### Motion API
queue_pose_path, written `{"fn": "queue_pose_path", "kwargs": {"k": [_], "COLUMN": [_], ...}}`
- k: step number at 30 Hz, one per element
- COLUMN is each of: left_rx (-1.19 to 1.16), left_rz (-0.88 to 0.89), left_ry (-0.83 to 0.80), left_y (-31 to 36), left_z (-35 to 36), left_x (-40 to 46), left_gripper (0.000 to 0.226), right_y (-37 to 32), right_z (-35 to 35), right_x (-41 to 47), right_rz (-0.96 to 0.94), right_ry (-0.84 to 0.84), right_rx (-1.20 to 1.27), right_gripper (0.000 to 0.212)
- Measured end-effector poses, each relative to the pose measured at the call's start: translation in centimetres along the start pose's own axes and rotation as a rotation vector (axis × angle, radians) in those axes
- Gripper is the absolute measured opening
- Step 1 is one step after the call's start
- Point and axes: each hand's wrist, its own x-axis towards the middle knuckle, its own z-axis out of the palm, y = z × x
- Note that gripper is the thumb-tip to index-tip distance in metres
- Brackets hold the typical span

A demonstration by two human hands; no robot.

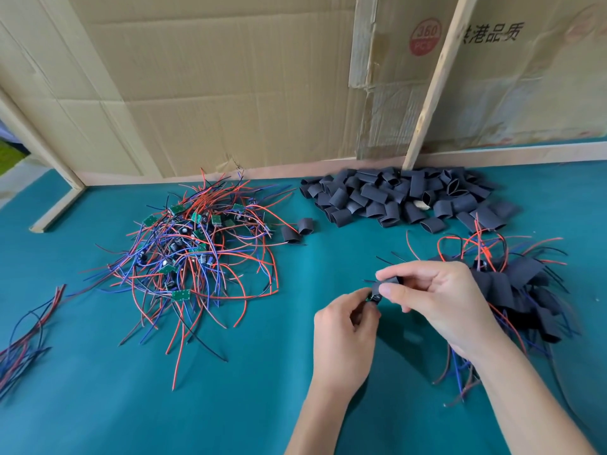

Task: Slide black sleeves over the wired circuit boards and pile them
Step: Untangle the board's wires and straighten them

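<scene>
Just in front of the loose heap of black sleeves (404,198), the right hand (440,297) pinched one black sleeve (389,285) between thumb and fingers, while the left hand (345,326) curled its fingers round a wired circuit board (374,297) at the sleeve's near end. Left of that heap lay the tangle of bare boards (193,251); right of the hands, the sleeved pile (515,290), all on the green table (98,405).

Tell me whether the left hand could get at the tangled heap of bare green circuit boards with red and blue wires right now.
Probably not at once: the left hand is pinching the circuit board going into the black sleeve held by the right hand. The heap of bare boards lies unobstructed across open green table.
</scene>
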Motion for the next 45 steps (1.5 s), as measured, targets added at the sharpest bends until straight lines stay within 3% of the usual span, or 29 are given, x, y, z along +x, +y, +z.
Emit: {"fn": "queue_pose_path", "kwargs": {"k": [8, 23, 30, 34, 41, 45], "left_rx": [0.037, 0.057, -0.112, -0.253, -0.311, -0.323], "left_rz": [0.002, 0.003, -0.039, -0.045, -0.030, -0.037], "left_ry": [0.050, 0.017, 0.043, 0.056, 0.081, 0.068], "left_y": [0.1, 0.1, 0.0, 0.2, 0.2, 0.0], "left_z": [0.2, -0.1, -0.2, -0.4, -0.6, -0.7], "left_x": [0.0, -0.2, -0.4, -0.6, -0.5, -0.5], "left_gripper": [0.018, 0.019, 0.029, 0.031, 0.026, 0.027], "right_y": [0.0, 0.5, 0.9, 0.7, 0.8, 0.9], "right_z": [-0.6, -0.7, 0.3, 0.3, 1.8, 1.9], "right_x": [0.1, 0.1, 0.2, 0.0, -0.2, -0.1], "right_rz": [0.001, 0.004, 0.003, 0.044, 0.167, 0.258], "right_ry": [0.030, -0.066, -0.051, -0.059, -0.071, -0.021], "right_rx": [-0.031, -0.065, -0.132, -0.026, 0.162, 0.322], "right_gripper": [0.026, 0.033, 0.026, 0.029, 0.012, 0.026]}}
